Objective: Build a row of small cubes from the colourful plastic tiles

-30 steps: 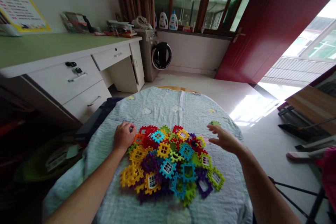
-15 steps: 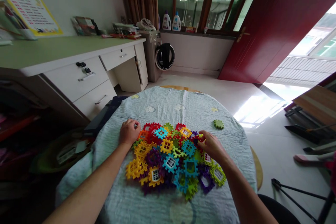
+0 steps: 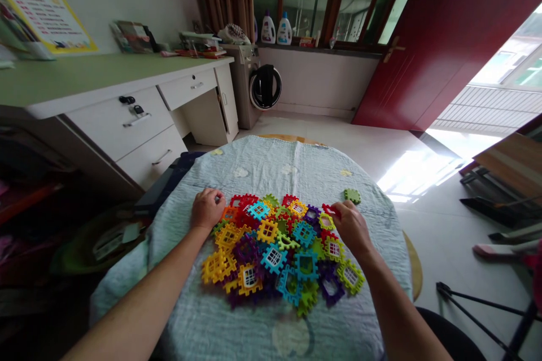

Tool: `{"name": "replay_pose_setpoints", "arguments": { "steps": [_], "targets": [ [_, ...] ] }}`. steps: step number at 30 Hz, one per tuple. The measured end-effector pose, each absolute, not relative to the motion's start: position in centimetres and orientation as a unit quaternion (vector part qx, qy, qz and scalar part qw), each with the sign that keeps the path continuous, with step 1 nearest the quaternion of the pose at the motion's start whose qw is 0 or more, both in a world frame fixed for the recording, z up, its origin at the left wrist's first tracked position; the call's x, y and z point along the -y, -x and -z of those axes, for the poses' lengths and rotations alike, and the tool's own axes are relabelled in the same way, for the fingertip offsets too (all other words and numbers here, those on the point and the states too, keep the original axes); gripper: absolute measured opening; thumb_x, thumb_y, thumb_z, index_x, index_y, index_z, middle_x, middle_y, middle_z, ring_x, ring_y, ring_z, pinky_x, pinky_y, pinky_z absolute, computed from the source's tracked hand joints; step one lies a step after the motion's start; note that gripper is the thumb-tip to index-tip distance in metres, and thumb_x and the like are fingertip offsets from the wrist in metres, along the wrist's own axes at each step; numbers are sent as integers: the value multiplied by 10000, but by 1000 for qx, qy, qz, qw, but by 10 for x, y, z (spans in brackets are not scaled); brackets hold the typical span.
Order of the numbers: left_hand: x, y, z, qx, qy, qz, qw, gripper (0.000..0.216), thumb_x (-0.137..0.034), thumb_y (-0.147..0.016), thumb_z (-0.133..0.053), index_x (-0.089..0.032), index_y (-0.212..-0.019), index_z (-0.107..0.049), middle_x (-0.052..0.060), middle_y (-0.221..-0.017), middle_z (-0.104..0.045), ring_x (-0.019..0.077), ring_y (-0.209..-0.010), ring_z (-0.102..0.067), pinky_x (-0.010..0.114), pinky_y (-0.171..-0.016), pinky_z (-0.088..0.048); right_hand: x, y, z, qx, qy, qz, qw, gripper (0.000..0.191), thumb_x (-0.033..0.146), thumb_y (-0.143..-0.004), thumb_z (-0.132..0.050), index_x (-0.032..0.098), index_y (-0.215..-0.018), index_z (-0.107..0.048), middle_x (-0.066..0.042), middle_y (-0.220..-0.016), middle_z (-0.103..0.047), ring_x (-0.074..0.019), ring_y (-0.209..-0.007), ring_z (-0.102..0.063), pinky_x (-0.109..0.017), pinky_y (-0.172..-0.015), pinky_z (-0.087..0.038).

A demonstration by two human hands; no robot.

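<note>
A heap of colourful plastic interlocking blocks with toothed edges lies on the cloth-covered round table [image 3: 262,166]. Among them are a yellow block [image 3: 267,231], a blue block with a white window grid [image 3: 274,258] and a purple block [image 3: 331,287]. My left hand [image 3: 207,208] rests at the heap's left edge beside an orange block [image 3: 230,214], its fingers curled; what they hold, if anything, I cannot make out. At the right edge my right hand [image 3: 350,228] pinches a red interlocking block [image 3: 328,210], partly covered by the fingers. Just below it lies a yellow-green frame block [image 3: 326,221].
A single green block [image 3: 352,196] lies apart, beyond my right hand. To the left stands a desk [image 3: 105,76] with drawers. Behind the table are a washing machine [image 3: 245,87] with its door open and a red door [image 3: 406,39]. Black tripod legs [image 3: 470,302] stand at right.
My right hand has shifted slightly right and drawn away from the heap, with a red block now showing at its fingertips. The left hand stays at the heap's left edge.
</note>
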State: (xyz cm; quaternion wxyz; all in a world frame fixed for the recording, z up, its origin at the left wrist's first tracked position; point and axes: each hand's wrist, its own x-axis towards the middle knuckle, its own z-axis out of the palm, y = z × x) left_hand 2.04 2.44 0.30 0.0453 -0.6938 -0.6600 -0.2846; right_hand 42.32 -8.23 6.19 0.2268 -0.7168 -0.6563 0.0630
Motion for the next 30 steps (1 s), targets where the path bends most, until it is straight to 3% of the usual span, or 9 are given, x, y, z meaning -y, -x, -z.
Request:
{"name": "replay_pose_setpoints", "arguments": {
  "steps": [5,11,16,20,30],
  "targets": [
    [-26,-19,0,661,691,288,49,147,-258,-763,-495,-201,-694,-611,93,-854,-662,252,-831,-593,361,-829,-468,88,-435,-60,649,741,-4,169,229,254,-925,-477,216,-828,-681,-38,-888,-543,-120,-668,-491,-246,-579,-291],
    [-26,-18,1,659,694,286,46,164,-265,-766,-485,-196,-693,-615,101,-847,-660,260,-818,-593,374,-817,-471,93,-456,-51,703,696,-109,94,222,118,-821,-514,199,-954,-673,-48,-909,-590,-157,-839,-575,-239,-738,-381],
    [-26,-18,-1,654,697,290,52,155,-261,-748,-485,-198,-682,-610,104,-831,-659,266,-820,-596,378,-809,-477,98,-464,-49,724,658,-169,124,336,215,-785,-601,181,-1116,-645,-78,-1018,-628,-204,-931,-593,-300,-864,-423],
    [-26,-19,-2,653,697,290,61,142,-256,-738,-488,-202,-676,-604,99,-822,-659,263,-812,-597,379,-806,-475,97,-460,-50,705,678,-167,124,343,331,-787,-640,160,-1084,-661,-100,-1001,-638,-240,-913,-597,-357,-863,-438],
    [-25,-20,-2,655,698,284,58,153,-253,-751,-481,-201,-683,-608,101,-826,-659,265,-816,-597,381,-815,-464,96,-441,-54,718,621,-211,233,447,252,-725,-672,197,-1165,-614,-82,-1071,-615,-230,-987,-600,-378,-874,-493]
  ]
}}
